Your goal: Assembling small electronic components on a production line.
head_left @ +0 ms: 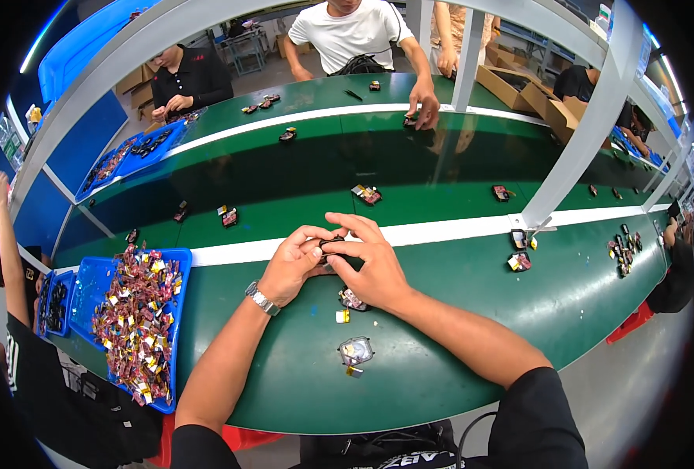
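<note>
— Two hands meet over the green worktable, yes? What do they hold?

— Yes. The left hand and the right hand are both closed around one small dark part, just in front of the white stripe that runs along the table. The fingers are curled and pinch it from both sides. It is mostly covered by the fingers, so I cannot tell exactly what kind of piece it is; perhaps a small electronic module.

— Is something on the left wrist?

— A metal wristwatch.

— And what lies near the hands?

— Just under the right hand there is another small part, touching the table, and beside it a little yellow piece. Nearer to the person lies a clear square piece with a second yellow bit next to it.

— What is on the left side?

— A blue tray, full of many small red and yellow parts, stands at the table edge, well apart from the hands. More small parts are scattered on the darker green belt behind the stripe. On the far side, a person in a white shirt rests a hand on the table.
</note>
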`<state>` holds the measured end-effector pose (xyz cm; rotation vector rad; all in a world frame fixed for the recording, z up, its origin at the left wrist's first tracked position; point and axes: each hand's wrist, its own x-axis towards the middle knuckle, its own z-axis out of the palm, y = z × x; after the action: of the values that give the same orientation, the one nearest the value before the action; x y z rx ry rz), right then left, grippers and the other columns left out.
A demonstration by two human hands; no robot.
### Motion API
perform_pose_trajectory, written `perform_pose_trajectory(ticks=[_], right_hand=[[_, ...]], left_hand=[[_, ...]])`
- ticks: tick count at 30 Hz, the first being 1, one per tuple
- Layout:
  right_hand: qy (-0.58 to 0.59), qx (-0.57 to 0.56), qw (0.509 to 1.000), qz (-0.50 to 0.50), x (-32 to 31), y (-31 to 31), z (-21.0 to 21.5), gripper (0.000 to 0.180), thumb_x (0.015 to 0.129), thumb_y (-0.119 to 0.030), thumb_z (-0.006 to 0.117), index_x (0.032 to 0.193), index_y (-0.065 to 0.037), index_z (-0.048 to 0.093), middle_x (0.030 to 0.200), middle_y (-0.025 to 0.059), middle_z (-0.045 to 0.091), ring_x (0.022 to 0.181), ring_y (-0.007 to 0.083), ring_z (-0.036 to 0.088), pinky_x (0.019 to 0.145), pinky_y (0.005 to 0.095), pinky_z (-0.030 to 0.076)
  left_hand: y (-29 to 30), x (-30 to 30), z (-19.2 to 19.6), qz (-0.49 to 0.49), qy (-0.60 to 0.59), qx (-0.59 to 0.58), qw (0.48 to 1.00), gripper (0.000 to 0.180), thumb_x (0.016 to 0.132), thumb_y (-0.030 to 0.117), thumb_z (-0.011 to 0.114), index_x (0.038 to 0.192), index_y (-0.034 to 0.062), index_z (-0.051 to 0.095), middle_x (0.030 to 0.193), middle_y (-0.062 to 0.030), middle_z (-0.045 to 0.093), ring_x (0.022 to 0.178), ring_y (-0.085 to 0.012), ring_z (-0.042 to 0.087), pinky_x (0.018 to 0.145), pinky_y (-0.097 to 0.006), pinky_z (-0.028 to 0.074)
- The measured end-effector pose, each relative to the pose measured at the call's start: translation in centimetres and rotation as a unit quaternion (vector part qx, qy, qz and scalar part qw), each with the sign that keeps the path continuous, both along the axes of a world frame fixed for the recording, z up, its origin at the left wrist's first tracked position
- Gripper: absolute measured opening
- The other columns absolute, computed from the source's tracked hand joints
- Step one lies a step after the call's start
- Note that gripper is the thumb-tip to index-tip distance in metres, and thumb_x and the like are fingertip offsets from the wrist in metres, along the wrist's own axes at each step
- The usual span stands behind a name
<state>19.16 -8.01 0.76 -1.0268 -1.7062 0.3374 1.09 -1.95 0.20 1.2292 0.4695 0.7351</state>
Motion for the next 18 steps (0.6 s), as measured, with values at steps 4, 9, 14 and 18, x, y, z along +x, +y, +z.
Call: perform_pose_trajectory(ticks=[4, 9, 14, 18], right_hand=[[-0.026, 0.027, 0.999, 0.015, -0.24, -0.30, 0.68, 0.024, 0.078, -0.002, 0.066, 0.102, -0.004, 0.069, 0.132, 0.0126, 0.055, 0.124, 0.0324, 0.048, 0.101, 0.0424, 0.044], [-0.036, 0.028, 0.999, 0.004, 0.18, -0.49, 0.66, 0.022, 0.077, 0.000, 0.066, 0.099, -0.001, 0.067, 0.127, 0.0153, 0.055, 0.121, 0.0341, 0.050, 0.099, 0.0425, 0.045], [-0.021, 0.049, 0.999, -0.011, 0.04, -0.39, 0.61, 0.019, 0.077, -0.001, 0.067, 0.096, -0.001, 0.066, 0.123, 0.0151, 0.057, 0.118, 0.0324, 0.051, 0.094, 0.0404, 0.047], [-0.007, 0.061, 0.998, -0.025, 0.25, 0.02, 0.69, 0.016, 0.077, -0.002, 0.069, 0.092, -0.001, 0.065, 0.116, 0.0126, 0.059, 0.110, 0.0307, 0.055, 0.089, 0.0389, 0.049]], left_hand=[[0.11, -0.47, -0.07, 0.004, 0.015, 0.017, 1.000, 0.024, 0.099, 0.016, 0.056, 0.121, 0.0093, 0.051, 0.137, -0.0107, 0.054, 0.116, -0.0159, 0.059, 0.091, -0.034, 0.053], [0.24, -0.22, -0.30, -0.005, -0.056, -0.010, 0.998, 0.023, 0.099, 0.012, 0.055, 0.121, 0.0097, 0.051, 0.137, -0.0116, 0.054, 0.117, -0.0190, 0.059, 0.091, -0.036, 0.053], [0.19, -0.14, -0.17, -0.004, -0.056, -0.012, 0.998, 0.024, 0.098, 0.012, 0.056, 0.121, 0.0089, 0.050, 0.134, -0.0116, 0.057, 0.116, -0.0190, 0.060, 0.090, -0.036, 0.054], [0.22, -0.25, -0.11, 0.002, -0.030, -0.033, 0.999, 0.026, 0.098, 0.013, 0.056, 0.123, 0.0081, 0.050, 0.126, -0.0084, 0.061, 0.111, -0.0155, 0.061, 0.088, -0.032, 0.054]])
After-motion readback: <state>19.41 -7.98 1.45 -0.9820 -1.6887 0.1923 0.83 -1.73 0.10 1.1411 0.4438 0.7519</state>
